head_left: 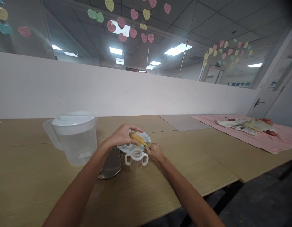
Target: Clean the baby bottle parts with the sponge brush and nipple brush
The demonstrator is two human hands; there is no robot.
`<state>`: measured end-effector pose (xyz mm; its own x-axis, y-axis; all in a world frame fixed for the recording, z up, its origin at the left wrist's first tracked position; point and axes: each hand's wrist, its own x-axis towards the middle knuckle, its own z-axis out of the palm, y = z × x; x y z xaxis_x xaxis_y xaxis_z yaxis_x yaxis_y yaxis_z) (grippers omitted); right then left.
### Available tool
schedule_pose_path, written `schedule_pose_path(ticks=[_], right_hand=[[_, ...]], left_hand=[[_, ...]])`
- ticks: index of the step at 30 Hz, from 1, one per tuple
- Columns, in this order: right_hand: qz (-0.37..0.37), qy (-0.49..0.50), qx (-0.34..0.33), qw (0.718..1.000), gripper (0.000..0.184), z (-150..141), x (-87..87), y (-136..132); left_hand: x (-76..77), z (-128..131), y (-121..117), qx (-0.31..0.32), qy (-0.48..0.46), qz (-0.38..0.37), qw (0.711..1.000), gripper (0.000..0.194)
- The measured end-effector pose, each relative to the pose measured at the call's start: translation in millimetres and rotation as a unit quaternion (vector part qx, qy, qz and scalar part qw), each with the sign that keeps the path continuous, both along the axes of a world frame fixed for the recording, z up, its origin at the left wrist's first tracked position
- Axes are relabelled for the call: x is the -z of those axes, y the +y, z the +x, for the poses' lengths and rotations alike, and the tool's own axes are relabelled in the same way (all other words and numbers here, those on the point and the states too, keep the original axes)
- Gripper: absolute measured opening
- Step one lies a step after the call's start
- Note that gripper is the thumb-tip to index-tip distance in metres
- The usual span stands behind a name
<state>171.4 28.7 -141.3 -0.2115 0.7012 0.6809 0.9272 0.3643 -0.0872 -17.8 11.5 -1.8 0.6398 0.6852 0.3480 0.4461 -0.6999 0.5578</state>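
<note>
My left hand (122,135) is closed around a small yellowish jar (136,137), tipped on its side above an open baby bottle (136,160) with two white handles. My right hand (154,150) pinches a thin green utensil (146,144) whose tip is at the jar's mouth. The bottle stands upright on the wooden table (42,186), just in front of a white plate (146,138) that carries small white bottle parts (128,147).
A clear lidded water pitcher (75,138) stands to the left. A shiny metal dish (111,164) lies by my left forearm. Far right, a pink cloth (278,140) holds a doll and printed fabric. A white partition wall runs behind the table; the table edge drops off at right.
</note>
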Motion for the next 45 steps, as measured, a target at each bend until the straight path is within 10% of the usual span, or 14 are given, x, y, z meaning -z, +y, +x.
schedule_pose_path(ticks=[29,45], right_hand=[[0.194,0.110,0.004,0.975,0.050,6,-10.1,-7],[0.024,0.092,0.089,0.991,0.033,10,-2.2,5]], left_hand=[[5.1,-5,10,0.024,-0.008,-0.124,0.992,0.052],[14.4,-11,23,-0.059,0.019,-0.017,0.998,0.050]])
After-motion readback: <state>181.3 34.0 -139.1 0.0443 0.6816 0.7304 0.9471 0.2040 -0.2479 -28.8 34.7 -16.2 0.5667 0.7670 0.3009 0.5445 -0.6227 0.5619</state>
